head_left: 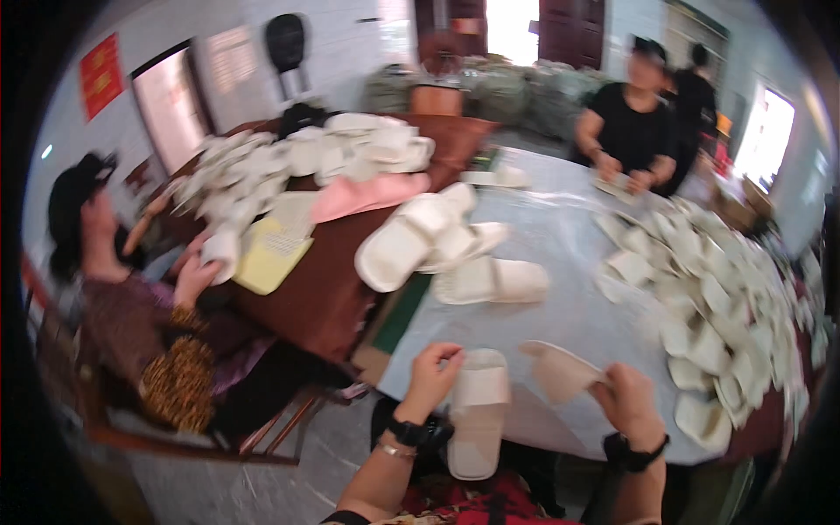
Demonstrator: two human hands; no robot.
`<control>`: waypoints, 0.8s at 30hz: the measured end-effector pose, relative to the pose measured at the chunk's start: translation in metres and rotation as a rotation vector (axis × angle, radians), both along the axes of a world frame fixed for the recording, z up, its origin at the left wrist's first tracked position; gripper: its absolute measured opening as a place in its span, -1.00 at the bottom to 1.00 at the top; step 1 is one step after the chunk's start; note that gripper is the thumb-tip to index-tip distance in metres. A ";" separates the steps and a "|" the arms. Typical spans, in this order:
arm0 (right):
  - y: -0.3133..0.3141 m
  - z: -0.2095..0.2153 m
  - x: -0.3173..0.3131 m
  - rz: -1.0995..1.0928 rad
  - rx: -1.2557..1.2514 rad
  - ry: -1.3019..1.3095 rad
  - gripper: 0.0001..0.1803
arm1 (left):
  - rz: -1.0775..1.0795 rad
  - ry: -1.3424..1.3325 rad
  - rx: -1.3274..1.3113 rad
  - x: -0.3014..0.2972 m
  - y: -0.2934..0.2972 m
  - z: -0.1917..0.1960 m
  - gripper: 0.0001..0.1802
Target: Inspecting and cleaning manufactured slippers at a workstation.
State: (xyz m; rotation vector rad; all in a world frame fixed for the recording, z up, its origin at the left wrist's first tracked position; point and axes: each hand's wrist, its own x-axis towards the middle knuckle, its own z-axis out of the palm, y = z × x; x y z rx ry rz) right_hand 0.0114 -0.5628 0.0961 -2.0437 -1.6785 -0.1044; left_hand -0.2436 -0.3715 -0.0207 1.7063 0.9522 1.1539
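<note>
A cream open-toed slipper (pixel 479 429) lies lengthwise at the near edge of the table, its strap end away from me. Just left of its strap is my left hand (pixel 430 381), thumb and fingers pinched together; whatever may be between them is too small to make out. My right hand (pixel 628 401) is closed on the right end of a thin, curved cream piece (pixel 560 371), held tilted above the table. Blur hides whether this piece is a strap or another part of a slipper. Farther off, more cream slippers (pixel 492 280) lie partly stacked at the table's left side.
A large heap of cream slippers (pixel 713 297) covers the table's right side. On the brown-covered table (pixel 324 306) lie more slippers (pixel 297 157), pink pieces (pixel 372 197) and a yellow piece (pixel 271 254). One person (pixel 140 315) sits at left; another (pixel 630 122) works across the table.
</note>
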 end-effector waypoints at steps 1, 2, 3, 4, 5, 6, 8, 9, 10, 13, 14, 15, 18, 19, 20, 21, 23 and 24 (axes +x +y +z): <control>-0.001 0.002 0.001 0.006 0.039 -0.015 -0.73 | 0.026 -0.007 0.019 -0.007 0.002 -0.006 -0.86; 0.003 0.003 0.004 0.087 0.114 -0.026 -0.75 | 0.091 -0.007 0.023 -0.015 0.003 -0.011 -0.86; 0.004 0.006 0.005 0.135 0.112 -0.026 -0.75 | 0.105 -0.013 0.024 -0.015 0.000 -0.016 -0.87; 0.007 0.007 0.003 0.150 0.078 -0.042 -0.75 | 0.113 -0.015 0.026 -0.019 -0.002 -0.017 -0.87; 0.011 0.007 0.002 0.157 0.045 -0.061 -0.75 | 0.147 -0.016 0.025 -0.020 -0.005 -0.018 -0.87; 0.014 0.003 0.002 0.201 0.027 -0.085 -0.77 | 0.165 0.037 0.062 -0.021 -0.009 -0.018 -0.88; 0.018 -0.001 0.002 0.219 0.008 -0.091 -0.77 | 0.172 0.119 0.140 -0.017 -0.015 -0.011 -0.89; 0.019 -0.002 0.001 0.215 -0.014 -0.094 -0.76 | 0.184 0.115 0.143 -0.015 -0.015 -0.009 -0.89; 0.021 0.000 0.000 0.180 -0.047 -0.073 -0.78 | 0.170 0.135 0.151 -0.015 -0.014 -0.008 -0.89; 0.021 0.006 -0.003 0.220 -0.037 -0.126 -0.83 | 0.155 0.151 0.173 -0.012 -0.014 -0.012 -0.89; 0.023 0.010 -0.003 0.228 -0.027 -0.129 -0.83 | 0.151 0.172 0.195 -0.012 -0.015 -0.014 -0.88; 0.024 0.014 -0.003 0.278 -0.044 -0.130 -0.85 | 0.147 0.193 0.216 -0.013 -0.015 -0.015 -0.88; 0.024 0.031 0.004 0.329 -0.030 -0.125 -0.88 | 0.145 0.201 0.246 -0.015 -0.015 -0.016 -0.88; 0.026 0.034 0.012 0.324 -0.003 -0.104 -0.88 | 0.133 0.204 0.246 -0.014 -0.016 -0.016 -0.89; 0.025 0.031 0.026 0.325 0.113 -0.201 -0.83 | 0.144 0.200 0.244 -0.014 -0.017 -0.015 -0.89; 0.027 0.033 0.038 0.229 0.222 -0.270 -0.81 | 0.146 0.203 0.258 -0.014 -0.018 -0.014 -0.90; 0.021 0.044 0.076 0.075 0.216 -0.291 -0.73 | 0.147 0.201 0.273 -0.013 -0.019 -0.013 -0.91; 0.018 0.039 0.098 -0.090 0.295 -0.142 -0.72 | 0.144 0.197 0.282 -0.014 -0.018 -0.013 -0.91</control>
